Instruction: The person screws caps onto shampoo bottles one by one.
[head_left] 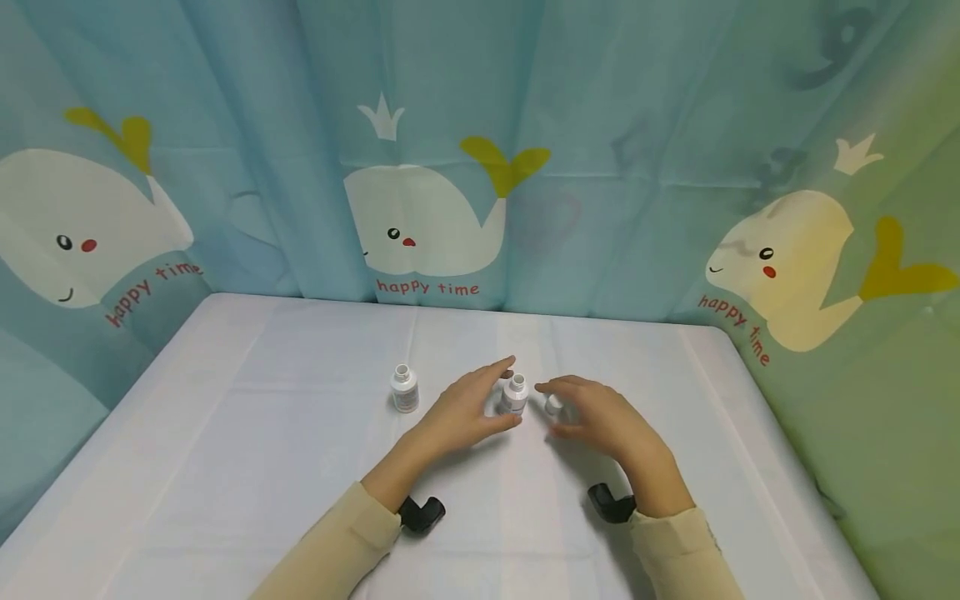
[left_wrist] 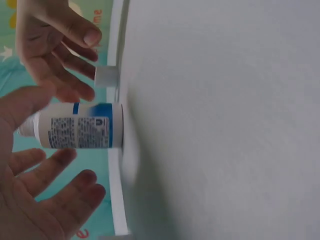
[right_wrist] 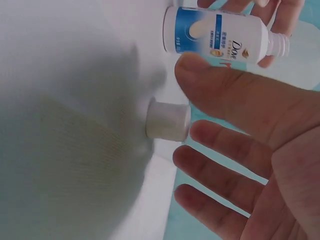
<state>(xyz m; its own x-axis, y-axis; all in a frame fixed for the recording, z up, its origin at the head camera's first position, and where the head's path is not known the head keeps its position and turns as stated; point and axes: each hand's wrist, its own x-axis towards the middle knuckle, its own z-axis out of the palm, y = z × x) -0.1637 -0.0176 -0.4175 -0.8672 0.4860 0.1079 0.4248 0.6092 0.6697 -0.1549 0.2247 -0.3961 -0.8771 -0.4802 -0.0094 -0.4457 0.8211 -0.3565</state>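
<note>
A small white Dove bottle (head_left: 514, 397) with a blue band stands upright and uncapped on the table. My left hand (head_left: 467, 408) is beside it, thumb and fingers spread either side; in the left wrist view a gap shows between the fingers (left_wrist: 65, 172) and the bottle (left_wrist: 82, 126). To the right, a white cap (head_left: 553, 405) stands on the table. Around the cap, my right hand (head_left: 596, 417) reaches in with thumb and fingers apart. The right wrist view shows the cap (right_wrist: 168, 121) near the fingertips (right_wrist: 202, 131), not pinched.
Another white bottle (head_left: 405, 390), also uncapped, stands left of my left hand. White cloth covers the table (head_left: 300, 467). A blue-green curtain (head_left: 600, 125) with printed whales hangs behind the far edge. Black wrist cameras (head_left: 422, 515) sit on both wrists.
</note>
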